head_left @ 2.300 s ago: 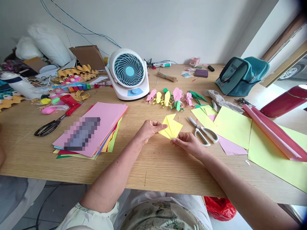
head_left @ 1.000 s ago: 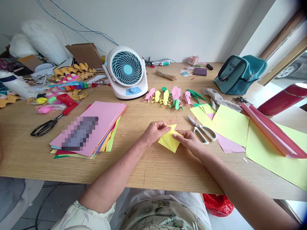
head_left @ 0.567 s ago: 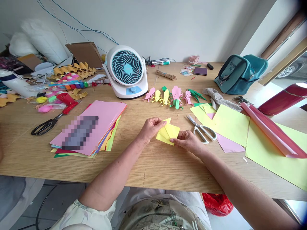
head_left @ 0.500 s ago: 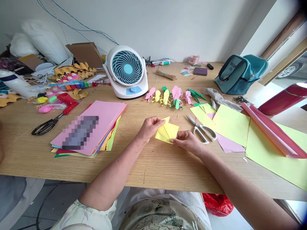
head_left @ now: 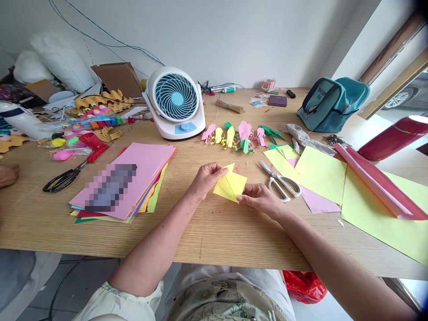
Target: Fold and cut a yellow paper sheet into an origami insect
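Note:
A small yellow folded paper with several creases is held just above the wooden table. My left hand is closed on its upper left edge, thumb on top. At the lower right edge, my right hand pinches it between thumb and fingers. Scissors with white handles lie open to the right of my right hand. Beyond the hands stands a row of folded paper figures in pink, yellow and green, among them a pink figure.
A stack of coloured paper and black-handled scissors lie left. Yellow sheets, a rolled pink sheet and a red bottle lie right. A fan and a teal bag stand behind. Another person's hand rests at the far left.
Both hands keep their grip on the yellow paper, which has barely shifted. The other person's hand has come further into view at the left edge.

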`<state>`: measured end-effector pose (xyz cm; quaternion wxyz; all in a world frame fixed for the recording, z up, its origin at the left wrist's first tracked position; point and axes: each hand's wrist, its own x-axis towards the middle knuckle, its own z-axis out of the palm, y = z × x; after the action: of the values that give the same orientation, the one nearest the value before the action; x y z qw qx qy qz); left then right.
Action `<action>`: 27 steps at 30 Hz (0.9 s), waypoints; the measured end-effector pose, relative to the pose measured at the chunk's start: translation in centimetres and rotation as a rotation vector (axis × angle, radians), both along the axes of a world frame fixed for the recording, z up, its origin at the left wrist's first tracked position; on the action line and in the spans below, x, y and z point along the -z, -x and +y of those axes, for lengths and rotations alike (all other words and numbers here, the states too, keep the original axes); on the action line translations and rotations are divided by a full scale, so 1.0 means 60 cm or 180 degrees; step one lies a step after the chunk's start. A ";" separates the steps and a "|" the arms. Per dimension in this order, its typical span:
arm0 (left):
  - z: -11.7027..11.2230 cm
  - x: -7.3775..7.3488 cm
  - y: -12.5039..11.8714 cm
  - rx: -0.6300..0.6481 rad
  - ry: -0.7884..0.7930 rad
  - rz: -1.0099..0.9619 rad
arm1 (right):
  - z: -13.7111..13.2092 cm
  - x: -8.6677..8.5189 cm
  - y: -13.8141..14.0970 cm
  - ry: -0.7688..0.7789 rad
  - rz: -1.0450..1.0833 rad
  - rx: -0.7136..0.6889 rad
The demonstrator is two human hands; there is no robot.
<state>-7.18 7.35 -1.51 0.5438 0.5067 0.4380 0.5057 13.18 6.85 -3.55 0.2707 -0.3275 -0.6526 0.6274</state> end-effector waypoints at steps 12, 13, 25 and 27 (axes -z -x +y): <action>-0.011 0.000 -0.014 0.0266 0.0057 0.0231 | 0.001 0.009 0.001 0.0335 0.0339 0.0355; -0.011 0.000 -0.014 0.0275 0.0054 0.0239 | 0.001 0.007 0.000 0.0328 0.0318 0.0357; -0.008 -0.002 -0.009 0.0109 0.0058 0.0133 | 0.001 0.004 0.006 0.0140 0.0216 0.0193; -0.006 -0.002 -0.006 0.0092 0.0055 0.0092 | 0.000 0.000 0.008 0.0120 0.0175 0.0141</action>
<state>-6.80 7.00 -1.37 0.5490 0.5155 0.4428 0.4866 12.67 6.85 -3.57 0.2961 -0.3295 -0.6255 0.6423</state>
